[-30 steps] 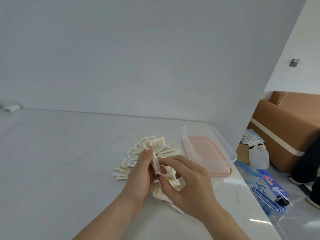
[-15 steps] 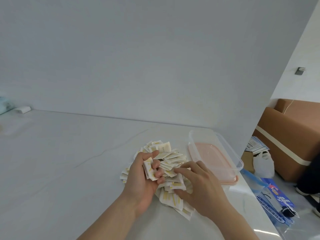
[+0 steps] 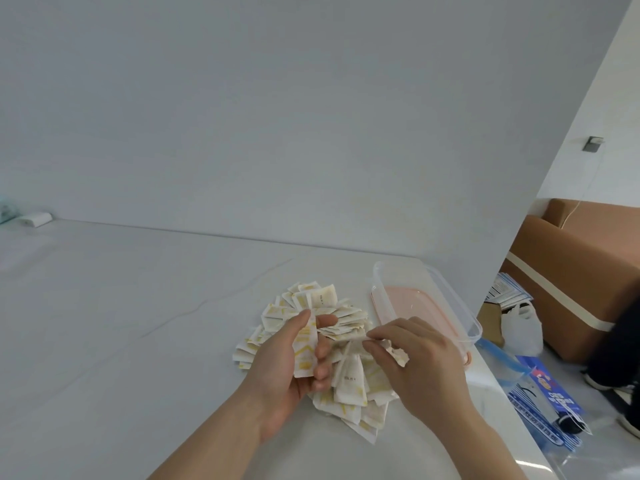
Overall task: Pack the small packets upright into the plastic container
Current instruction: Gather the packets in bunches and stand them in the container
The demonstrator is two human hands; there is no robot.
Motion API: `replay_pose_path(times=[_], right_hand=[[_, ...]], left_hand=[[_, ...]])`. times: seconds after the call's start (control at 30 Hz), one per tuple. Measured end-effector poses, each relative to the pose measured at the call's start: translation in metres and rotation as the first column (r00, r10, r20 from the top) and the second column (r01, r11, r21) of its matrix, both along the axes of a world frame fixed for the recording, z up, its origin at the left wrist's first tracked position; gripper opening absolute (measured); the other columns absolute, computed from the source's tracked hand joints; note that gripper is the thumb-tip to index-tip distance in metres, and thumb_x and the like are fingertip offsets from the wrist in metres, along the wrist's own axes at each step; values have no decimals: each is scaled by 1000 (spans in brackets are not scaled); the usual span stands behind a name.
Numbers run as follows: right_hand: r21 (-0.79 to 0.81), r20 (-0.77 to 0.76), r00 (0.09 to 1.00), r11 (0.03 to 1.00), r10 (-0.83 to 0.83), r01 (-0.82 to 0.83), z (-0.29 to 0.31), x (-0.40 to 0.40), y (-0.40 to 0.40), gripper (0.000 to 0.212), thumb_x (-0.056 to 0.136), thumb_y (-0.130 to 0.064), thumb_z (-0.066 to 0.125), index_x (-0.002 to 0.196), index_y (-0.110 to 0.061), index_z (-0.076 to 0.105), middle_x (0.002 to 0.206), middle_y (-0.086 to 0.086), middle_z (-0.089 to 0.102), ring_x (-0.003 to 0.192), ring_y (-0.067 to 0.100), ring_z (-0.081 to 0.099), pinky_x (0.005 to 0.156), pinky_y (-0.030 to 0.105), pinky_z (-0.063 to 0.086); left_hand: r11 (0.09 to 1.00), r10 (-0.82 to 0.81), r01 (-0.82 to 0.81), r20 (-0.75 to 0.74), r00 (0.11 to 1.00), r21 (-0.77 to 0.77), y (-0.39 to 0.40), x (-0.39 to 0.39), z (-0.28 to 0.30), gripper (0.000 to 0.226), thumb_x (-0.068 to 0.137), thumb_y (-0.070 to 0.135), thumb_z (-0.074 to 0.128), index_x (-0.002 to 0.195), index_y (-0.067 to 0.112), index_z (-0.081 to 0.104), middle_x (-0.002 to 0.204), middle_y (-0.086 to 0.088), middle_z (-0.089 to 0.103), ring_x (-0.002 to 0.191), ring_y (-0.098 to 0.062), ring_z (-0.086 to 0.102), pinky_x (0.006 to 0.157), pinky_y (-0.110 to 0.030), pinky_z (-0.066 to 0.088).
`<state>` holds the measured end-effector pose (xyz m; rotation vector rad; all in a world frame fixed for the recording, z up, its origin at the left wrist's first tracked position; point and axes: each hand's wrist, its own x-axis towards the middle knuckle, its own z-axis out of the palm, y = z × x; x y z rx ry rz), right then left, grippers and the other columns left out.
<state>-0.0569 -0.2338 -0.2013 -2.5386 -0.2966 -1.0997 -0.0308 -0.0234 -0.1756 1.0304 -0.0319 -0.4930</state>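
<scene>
Two hands worked over the packet pile (image 3: 349,386) on the surface (image 3: 121,323): left hand (image 3: 291,362) gripped several packets (image 3: 304,348), right hand (image 3: 412,355) pinched one; the clear container (image 3: 446,299) stood just beside.

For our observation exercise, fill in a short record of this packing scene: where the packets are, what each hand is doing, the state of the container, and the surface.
packets: loose pile on the table, none in the container
left hand: holds a small stack of packets
right hand: pinches one packet over the pile
container: clear, open, right of the pile, nothing inside; it appears to sit on a pink lid
table: white
</scene>
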Motion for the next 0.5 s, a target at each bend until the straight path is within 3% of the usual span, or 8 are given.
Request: replay_pose_path(times=[0.13, 0.33, 0.5], right_hand=[[213, 0, 999, 976, -38, 37, 8, -4, 1, 6, 86, -26, 81, 86, -28, 76, 76, -25, 65, 68, -2, 61, 57, 8, 41], [532, 42, 997, 846, -58, 27, 13, -6, 11, 4, 87, -27, 78, 86, -29, 74, 78, -20, 72, 66, 10, 70, 52, 27, 51], [638, 81, 997, 769, -17, -39, 16, -13, 30, 14, 86, -19, 80, 84, -32, 72, 80, -20, 73, 64, 12, 69, 51, 19, 49]], left_hand=[[999, -5, 5, -5, 1000, 39, 0, 0, -1, 38, 104, 36, 49, 111, 6, 71, 66, -5, 43, 52, -19, 37, 52, -31, 32], [998, -33, 32, 14, 999, 58, -4, -5, 0, 36, 103, 41, 53, 108, 7, 67, 73, -7, 52, 53, -19, 42, 50, -31, 34], [997, -27, 25, 27, 999, 79, -12, -12, 0, 54, 97, 54, 54, 115, 5, 69, 85, -8, 66, 56, -21, 54, 50, -32, 42]])
